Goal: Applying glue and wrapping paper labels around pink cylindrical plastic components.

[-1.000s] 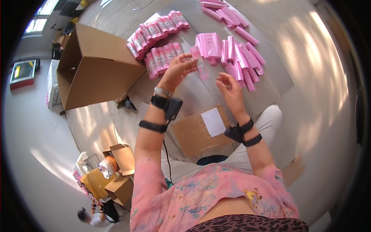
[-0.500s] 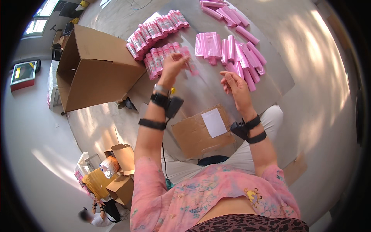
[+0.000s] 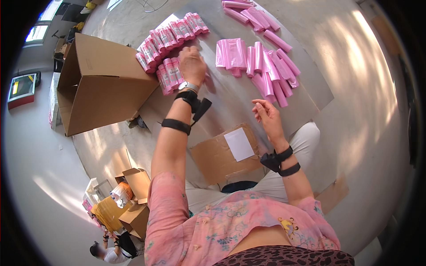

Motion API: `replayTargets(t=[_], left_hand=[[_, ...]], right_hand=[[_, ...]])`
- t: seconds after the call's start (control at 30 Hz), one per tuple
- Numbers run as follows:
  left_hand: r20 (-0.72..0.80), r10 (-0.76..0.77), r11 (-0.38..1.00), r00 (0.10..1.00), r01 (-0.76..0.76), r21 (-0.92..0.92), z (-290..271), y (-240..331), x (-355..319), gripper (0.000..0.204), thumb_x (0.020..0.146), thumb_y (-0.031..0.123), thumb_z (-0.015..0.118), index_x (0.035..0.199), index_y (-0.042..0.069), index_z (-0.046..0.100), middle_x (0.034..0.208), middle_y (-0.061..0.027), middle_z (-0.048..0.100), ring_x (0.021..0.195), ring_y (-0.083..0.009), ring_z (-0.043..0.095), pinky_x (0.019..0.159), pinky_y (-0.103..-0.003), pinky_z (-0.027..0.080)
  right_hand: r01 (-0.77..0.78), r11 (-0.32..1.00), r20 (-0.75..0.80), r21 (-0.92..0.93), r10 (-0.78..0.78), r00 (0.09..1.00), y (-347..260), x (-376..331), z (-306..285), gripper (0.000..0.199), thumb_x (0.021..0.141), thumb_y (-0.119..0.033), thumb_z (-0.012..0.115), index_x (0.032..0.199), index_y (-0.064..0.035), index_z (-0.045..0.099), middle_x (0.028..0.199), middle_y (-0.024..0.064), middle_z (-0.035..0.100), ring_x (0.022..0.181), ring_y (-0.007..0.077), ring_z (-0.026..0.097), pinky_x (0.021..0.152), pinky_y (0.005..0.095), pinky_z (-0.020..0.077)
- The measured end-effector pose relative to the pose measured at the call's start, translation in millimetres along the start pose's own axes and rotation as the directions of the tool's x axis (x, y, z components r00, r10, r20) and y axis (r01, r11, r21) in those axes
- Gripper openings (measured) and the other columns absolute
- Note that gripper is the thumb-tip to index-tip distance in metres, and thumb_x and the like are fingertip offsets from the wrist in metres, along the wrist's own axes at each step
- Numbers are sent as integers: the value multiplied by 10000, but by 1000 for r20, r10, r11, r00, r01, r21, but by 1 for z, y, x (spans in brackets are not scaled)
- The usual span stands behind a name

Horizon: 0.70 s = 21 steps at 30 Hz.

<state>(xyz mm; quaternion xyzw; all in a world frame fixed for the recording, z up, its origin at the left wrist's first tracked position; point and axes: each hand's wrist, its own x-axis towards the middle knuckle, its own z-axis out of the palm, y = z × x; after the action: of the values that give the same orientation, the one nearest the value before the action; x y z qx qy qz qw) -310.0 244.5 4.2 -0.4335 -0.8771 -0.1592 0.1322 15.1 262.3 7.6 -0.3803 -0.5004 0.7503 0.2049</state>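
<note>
My left hand (image 3: 192,65) reaches over the right end of the front row of pink labelled rolls (image 3: 167,76). Its back faces up and its fingers curl downward; what they grip is hidden beneath the hand. A bit of pink shows by its right edge. A second, longer row of labelled rolls (image 3: 173,34) lies behind. My right hand (image 3: 270,117) hovers near the sheet's front part, fingers loosely bent and apart, holding nothing. Beyond it lies a heap of plain pink plastic rolls (image 3: 276,71), beside a flat stack of pink film (image 3: 231,53).
A large open cardboard box (image 3: 111,93) stands at the left of the rows. Cardboard with white paper (image 3: 239,144) lies before my legs. More pink rolls (image 3: 253,17) lie at the far side. Lower left, a person (image 3: 113,252) sits near smaller boxes (image 3: 136,217).
My left hand, which held a pink see-through printed piece, has moved away from me and left onto the front row. My right hand has drawn slightly nearer to me.
</note>
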Motion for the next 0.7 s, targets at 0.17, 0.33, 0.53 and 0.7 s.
replayTargets(t=[0.17,0.33,0.53,0.7], left_hand=[[403,-217,807,889,395,-438,19,55,-13,325,795,235,749,1000,-8,687,979,-178,731,951,-350,709,867,-440,550],[385,-320,777,866,473,-416,30,74,-20,415,767,312,783,1024,-3,701,992,-200,744,980,-365,717,875,-445,555],[424,-359,698,832,541,-470,42,68,-23,418,782,260,813,1060,-31,701,951,-173,755,885,-311,738,805,-393,580],[669,-207,4,714,684,-730,19,41,-28,334,940,147,771,1174,-69,672,1031,-79,736,910,-169,715,814,-317,593]], right_hand=[[-26,999,-15,-44,25,1000,-3,-5,-3,242,1078,-194,595,1234,-27,676,926,-1,674,750,35,566,659,203,458],[-12,1000,-27,-27,12,1000,-3,-14,-10,230,1075,-169,593,1238,-28,675,931,-1,677,751,34,566,657,200,457],[-15,1000,-40,-18,14,999,-6,-22,-13,224,1072,-152,594,1242,-28,673,937,-2,679,753,30,565,660,195,460],[16,1000,-28,-8,-16,999,-12,-30,-11,224,1072,-149,594,1244,-29,671,938,-5,681,755,30,566,663,193,466]])
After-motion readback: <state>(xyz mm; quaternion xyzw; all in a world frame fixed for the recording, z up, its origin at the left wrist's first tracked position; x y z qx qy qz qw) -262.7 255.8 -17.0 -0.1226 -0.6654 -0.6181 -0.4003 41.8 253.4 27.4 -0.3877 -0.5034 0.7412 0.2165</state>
